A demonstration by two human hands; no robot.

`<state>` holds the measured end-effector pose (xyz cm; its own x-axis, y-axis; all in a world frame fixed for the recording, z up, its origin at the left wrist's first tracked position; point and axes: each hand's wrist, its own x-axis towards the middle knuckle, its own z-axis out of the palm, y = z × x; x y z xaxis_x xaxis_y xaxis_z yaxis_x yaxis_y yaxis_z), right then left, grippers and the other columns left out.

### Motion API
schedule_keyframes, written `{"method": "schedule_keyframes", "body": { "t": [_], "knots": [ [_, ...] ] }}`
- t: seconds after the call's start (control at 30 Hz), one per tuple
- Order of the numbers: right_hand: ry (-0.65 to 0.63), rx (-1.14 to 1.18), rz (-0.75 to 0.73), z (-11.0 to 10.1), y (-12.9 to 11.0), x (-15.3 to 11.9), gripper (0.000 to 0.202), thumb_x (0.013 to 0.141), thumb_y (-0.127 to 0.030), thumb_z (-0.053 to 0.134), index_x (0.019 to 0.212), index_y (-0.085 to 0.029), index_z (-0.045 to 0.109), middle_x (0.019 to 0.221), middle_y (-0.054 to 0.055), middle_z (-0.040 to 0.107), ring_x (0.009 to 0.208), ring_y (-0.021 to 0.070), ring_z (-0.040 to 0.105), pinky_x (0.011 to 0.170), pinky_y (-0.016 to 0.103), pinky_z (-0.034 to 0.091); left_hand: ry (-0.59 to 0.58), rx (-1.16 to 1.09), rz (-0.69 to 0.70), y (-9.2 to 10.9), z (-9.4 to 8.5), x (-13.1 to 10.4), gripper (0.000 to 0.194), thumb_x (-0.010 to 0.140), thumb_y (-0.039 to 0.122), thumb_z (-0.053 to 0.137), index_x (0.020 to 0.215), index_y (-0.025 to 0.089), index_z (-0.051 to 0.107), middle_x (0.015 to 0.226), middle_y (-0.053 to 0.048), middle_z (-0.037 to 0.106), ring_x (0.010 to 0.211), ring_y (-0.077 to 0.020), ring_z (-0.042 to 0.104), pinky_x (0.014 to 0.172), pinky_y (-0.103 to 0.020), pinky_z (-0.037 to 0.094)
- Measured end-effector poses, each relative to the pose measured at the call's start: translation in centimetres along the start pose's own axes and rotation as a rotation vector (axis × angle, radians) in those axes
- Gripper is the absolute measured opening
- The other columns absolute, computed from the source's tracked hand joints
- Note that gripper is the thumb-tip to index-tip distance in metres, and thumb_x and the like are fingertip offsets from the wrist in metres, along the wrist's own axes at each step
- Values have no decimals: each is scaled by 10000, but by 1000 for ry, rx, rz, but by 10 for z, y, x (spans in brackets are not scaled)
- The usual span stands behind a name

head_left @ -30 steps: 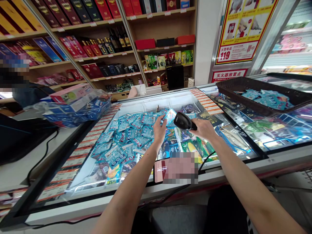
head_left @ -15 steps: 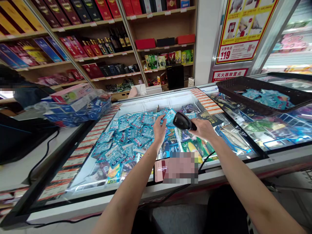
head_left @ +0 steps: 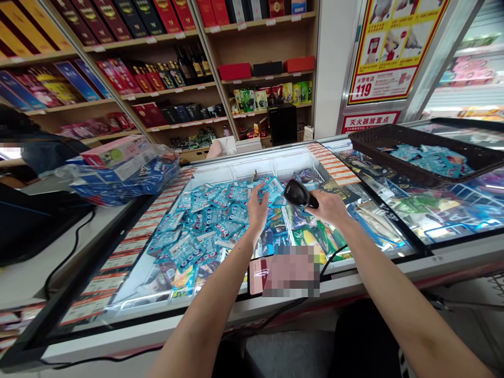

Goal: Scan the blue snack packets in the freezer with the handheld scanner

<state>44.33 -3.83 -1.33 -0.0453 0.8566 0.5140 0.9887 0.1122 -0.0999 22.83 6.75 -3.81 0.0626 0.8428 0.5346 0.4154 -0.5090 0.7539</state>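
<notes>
Blue packets lie loose in a broad heap, seemingly on the glass top of the freezer, within easy reach of your left hand. That hand's thumb and fingers look nearly closed on the edge of a single packet, leaving most of its face uncovered, perhaps so the scanner can read it; the exact contact is hidden. Nearer you, a phone lies flat by the front edge. Just right of the pinched packet, the black scanner points its head leftward. Your right hand wraps its handle snugly, likely to steady the aim. Farther right, a dark basket sits on the adjoining glass with more packets inside, its walls presumably keeping them apart from the loose heap.
</notes>
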Motion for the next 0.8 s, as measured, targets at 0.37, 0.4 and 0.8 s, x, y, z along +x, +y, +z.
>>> {"method": "schedule_keyframes", "body": {
  "t": [0.37, 0.4, 0.8],
  "knots": [
    [-19, -96, 319, -1, 9, 3, 342, 808, -476, 491, 1012, -216, 581, 857, 64, 670, 764, 235, 616, 618, 302, 372, 23, 580, 178, 22, -1, -9, 373, 860, 342, 466, 1226, 281, 512, 1365, -92, 393, 1222, -302, 370, 959, -466, 311],
    [-31, -98, 344, -2, 9, 4, 349, 809, -479, 490, 1018, -214, 580, 862, 70, 670, 774, 238, 615, 627, 305, 376, -61, 588, 237, 24, 0, -9, 368, 871, 369, 445, 1225, 295, 514, 1363, -75, 413, 1232, -291, 368, 963, -458, 307],
    [-43, -91, 460, -5, 15, 7, 396, 825, -497, 473, 1069, -202, 576, 879, 96, 665, 813, 247, 608, 681, 319, 394, -381, 733, 484, 20, 10, 6, 293, 899, 252, 379, 1033, 284, 638, 1173, -43, 585, 1188, -222, 434, 1078, -483, 138]
  ]
}}
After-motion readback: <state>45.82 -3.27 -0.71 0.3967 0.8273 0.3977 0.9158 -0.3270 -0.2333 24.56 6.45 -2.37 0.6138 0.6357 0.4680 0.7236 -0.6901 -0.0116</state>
